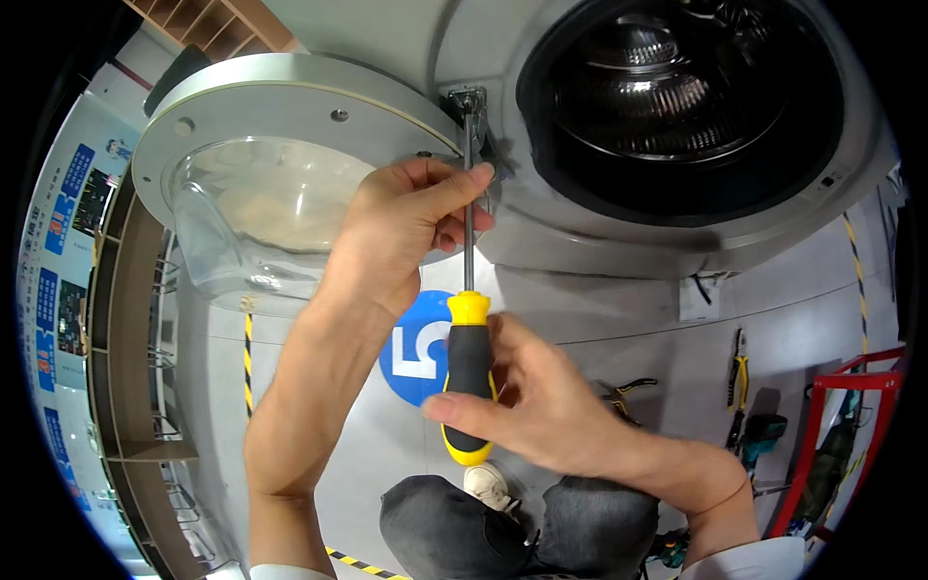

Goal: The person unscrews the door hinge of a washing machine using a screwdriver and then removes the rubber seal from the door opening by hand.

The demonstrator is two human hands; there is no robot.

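Observation:
A long screwdriver with a yellow and black handle points up to the metal hinge between an open round washing-machine door and the grey machine front. My left hand has thumb and fingers closed around the steel shaft, just below the hinge. My right hand is wrapped around the screwdriver's handle, thumb across it. The exact contact of the tip with the hinge is too small to make out.
The dark drum opening is at upper right. On the floor lie pliers, another yellow-black tool and a teal power tool, beside a red rack. Wooden shelving lines the left; my knees show below.

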